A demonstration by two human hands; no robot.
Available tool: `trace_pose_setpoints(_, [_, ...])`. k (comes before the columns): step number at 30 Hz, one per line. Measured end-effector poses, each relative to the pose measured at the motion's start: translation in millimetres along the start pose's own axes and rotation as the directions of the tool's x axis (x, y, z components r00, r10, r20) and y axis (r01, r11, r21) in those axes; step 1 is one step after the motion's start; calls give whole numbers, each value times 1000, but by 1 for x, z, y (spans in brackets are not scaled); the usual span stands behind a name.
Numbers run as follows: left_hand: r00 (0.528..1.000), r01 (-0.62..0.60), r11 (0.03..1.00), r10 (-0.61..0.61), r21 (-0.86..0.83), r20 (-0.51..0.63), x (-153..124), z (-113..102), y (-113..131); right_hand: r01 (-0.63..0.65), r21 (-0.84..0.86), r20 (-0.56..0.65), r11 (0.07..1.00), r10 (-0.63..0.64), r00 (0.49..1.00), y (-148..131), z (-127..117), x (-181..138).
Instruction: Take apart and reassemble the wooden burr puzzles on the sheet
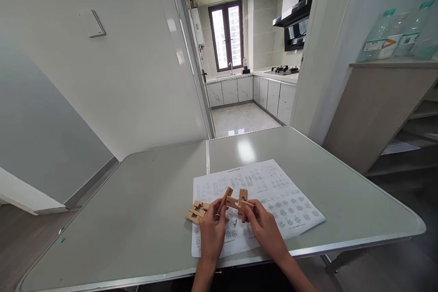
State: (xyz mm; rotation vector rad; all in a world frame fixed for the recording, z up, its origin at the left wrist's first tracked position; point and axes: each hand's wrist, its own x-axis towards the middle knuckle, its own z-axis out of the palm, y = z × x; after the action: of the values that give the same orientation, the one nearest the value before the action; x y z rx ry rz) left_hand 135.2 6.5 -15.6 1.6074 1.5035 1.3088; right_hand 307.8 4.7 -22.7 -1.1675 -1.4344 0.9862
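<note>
My left hand [214,228] is closed on a notched wooden puzzle piece [226,195] that stands tilted between thumb and fingers. In my right hand [262,226] the fingers pinch another wooden puzzle piece [247,204]. Between the hands, more notched pieces touch these two: one marked piece [232,201] lies across, and an upright piece [243,195] rises behind. How they interlock is too small to tell. Left of my left hand, several loose wooden pieces [195,212] lie together on the table and the sheet's edge. A printed instruction sheet [290,200] with line drawings lies under both hands.
The grey-green folding table [137,219] has a metal rim and a seam across it. Small green bits [61,240] lie near its left edge. At the right, plastic bottles [385,32] stand on a wooden shelf [383,100]. A doorway ahead opens to a kitchen with cabinets [229,91].
</note>
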Motion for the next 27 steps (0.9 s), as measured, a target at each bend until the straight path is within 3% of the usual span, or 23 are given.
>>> trace_pose_setpoints(5, [998,55,993,-52,-104,30,0,1,1,-9,-51,68,999,12,998,-3,0,-2])
trace_pose_setpoints(13, [999,28,998,-27,-56,27,0,0,0,44,-126,141,991,-26,990,-6,-1,-2])
trace_pose_setpoints(27, [999,-40,999,41,-32,27,-1,-2,2,58,-120,137,991,-42,990,-11,-3,-4])
